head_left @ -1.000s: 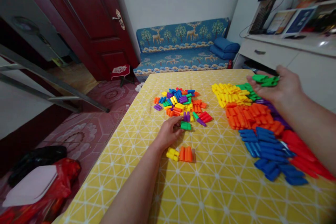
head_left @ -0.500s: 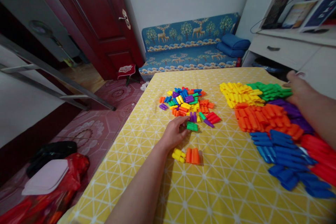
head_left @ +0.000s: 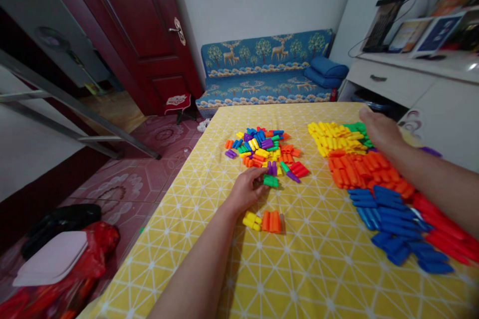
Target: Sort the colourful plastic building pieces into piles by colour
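My left hand [head_left: 247,188] rests on the yellow cloth with its fingers curved and apart. Its fingertips reach the purple plastic pieces [head_left: 272,168], and a green plastic piece [head_left: 271,181] lies beside the thumb; nothing shows gripped. Nearer to me are a yellow piece [head_left: 252,221] and an orange piece [head_left: 271,222]. Over at the right, my right hand [head_left: 381,130] is above the green pile [head_left: 355,130], covering much of it and the purple pieces. Its fingers are mostly hidden, so what it holds, if anything, cannot be seen.
A mixed-colour heap [head_left: 258,144] lies beyond my left hand. Sorted yellow [head_left: 333,137], orange [head_left: 359,169], blue [head_left: 396,219] and red [head_left: 449,229] piles cover the table's right side. A patterned sofa [head_left: 258,72] stands behind the table [head_left: 299,269], a white cabinet [head_left: 407,84] at right.
My right hand has moved left and slightly forward over the green pile. My left hand stays by the green and purple pieces. The whole view has shifted a little.
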Motion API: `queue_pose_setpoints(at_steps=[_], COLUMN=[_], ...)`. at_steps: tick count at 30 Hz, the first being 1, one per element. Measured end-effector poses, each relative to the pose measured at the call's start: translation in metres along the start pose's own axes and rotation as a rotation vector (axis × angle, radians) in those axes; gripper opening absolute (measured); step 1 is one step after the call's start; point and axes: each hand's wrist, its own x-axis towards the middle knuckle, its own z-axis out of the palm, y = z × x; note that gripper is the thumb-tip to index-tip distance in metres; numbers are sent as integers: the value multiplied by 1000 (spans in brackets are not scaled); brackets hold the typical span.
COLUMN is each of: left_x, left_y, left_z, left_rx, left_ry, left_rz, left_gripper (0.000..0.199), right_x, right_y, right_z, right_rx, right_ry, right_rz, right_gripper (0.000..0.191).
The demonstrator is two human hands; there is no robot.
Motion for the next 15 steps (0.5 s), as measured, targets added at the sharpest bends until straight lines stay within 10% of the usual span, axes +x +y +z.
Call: queue_pose_setpoints(at_steps=[7, 12, 15], left_x=[-1, 0, 0], left_y=[-2, -10, -18], left_z=[-4, -10, -9], left_rx=[-130, -6, 47], left_ry=[136, 406, 373], left_rz=[98, -9, -99], left_gripper=[52, 61, 79], right_x=[-86, -112, -125], right_y=[-81, -95, -99], right_z=[49, 90, 98], right_rx=[364, 345, 272], right_ry=[-354, -450, -418], right_rz=[-236, -231, -227], right_gripper=[41, 62, 60])
